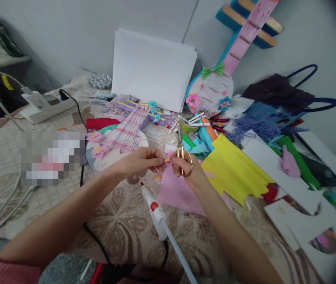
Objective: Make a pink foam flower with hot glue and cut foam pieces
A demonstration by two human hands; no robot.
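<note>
My left hand (pixel 152 159) is closed, thumb and fingertips pinching a small orange strip (pixel 167 159), perhaps crepe paper. Gold-handled scissors (pixel 180 138) rest in my right hand (pixel 187 165), blades pointing up and away from me, finger loops around its fingers. The right fingertips also meet the other end of the orange strip. Beneath both hands lies a pink sheet (pixel 180 195). Nearer to me is a white hot glue gun (pixel 157 215) with a long glue stick in its back, its dark nozzle pointing away from me.
Behind my left hand lies a decorated toy string instrument (pixel 123 140). A larger pink-and-blue one (pixel 212 88) leans on the wall beside white sheets (pixel 153 67). Yellow paper (pixel 236 169) and white offcuts (pixel 301 217) cover the right. A power strip (pixel 49 106) and cables are left.
</note>
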